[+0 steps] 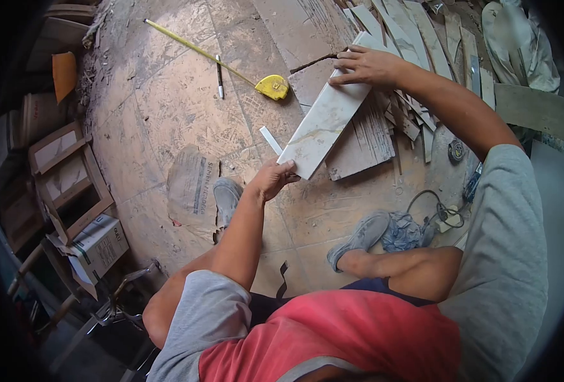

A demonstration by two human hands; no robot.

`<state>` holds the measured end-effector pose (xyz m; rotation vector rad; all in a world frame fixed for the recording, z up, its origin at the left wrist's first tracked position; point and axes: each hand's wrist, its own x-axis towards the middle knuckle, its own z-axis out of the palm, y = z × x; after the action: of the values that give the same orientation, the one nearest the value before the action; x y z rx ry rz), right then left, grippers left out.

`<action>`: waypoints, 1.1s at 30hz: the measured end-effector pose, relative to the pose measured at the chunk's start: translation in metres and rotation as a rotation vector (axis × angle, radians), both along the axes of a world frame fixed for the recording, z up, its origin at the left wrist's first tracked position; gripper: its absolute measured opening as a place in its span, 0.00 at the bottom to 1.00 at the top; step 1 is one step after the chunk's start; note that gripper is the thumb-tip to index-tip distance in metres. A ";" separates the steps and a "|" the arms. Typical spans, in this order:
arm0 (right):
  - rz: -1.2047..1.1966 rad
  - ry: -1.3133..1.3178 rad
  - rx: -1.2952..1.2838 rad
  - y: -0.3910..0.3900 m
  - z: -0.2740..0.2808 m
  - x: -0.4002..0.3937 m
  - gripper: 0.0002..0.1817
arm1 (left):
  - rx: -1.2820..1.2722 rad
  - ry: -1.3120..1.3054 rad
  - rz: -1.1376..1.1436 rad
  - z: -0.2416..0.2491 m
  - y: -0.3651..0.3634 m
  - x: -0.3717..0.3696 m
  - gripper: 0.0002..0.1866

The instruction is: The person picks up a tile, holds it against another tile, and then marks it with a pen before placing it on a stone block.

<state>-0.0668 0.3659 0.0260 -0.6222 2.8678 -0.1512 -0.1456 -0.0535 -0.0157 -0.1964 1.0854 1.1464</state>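
Note:
A long white marbled tile strip (328, 121) is held slantwise above the floor between my two hands. My left hand (274, 179) grips its lower end, thumb on top and fingers underneath. At the upper end, my right hand (366, 67) is wrapped over the edge with its fingers on the face. A small white strip (270, 140) lies on the floor beside the lower end. The yellow tape measure (272, 87) rests to the left of the tile with its blade (193, 47) pulled out. A marker (219, 79) lies next to the blade.
Cut tile strips (415, 32) are heaped at the upper right, near a wider tile piece (363, 149). A cable (431, 198) and a plastic bag (404, 232) lie by my right shoe (361, 239). Cardboard boxes (104, 248) line the left side. Flattened paper (190, 184) is near my left shoe (227, 196).

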 end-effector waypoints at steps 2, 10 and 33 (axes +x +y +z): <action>0.185 0.052 0.051 -0.003 -0.002 -0.022 0.42 | -0.019 -0.052 0.009 -0.010 -0.006 0.025 0.24; 0.305 -0.204 0.252 -0.035 0.008 -0.068 0.45 | -0.040 0.133 -0.258 -0.005 0.023 0.075 0.23; -1.655 0.008 -0.278 -0.167 -0.022 -0.031 0.55 | -0.385 1.005 -0.536 0.037 0.074 0.104 0.17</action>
<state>-0.0974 0.1984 0.0042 1.7554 2.5041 -0.7146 -0.0416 0.0208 0.0214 0.4101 2.0875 0.4959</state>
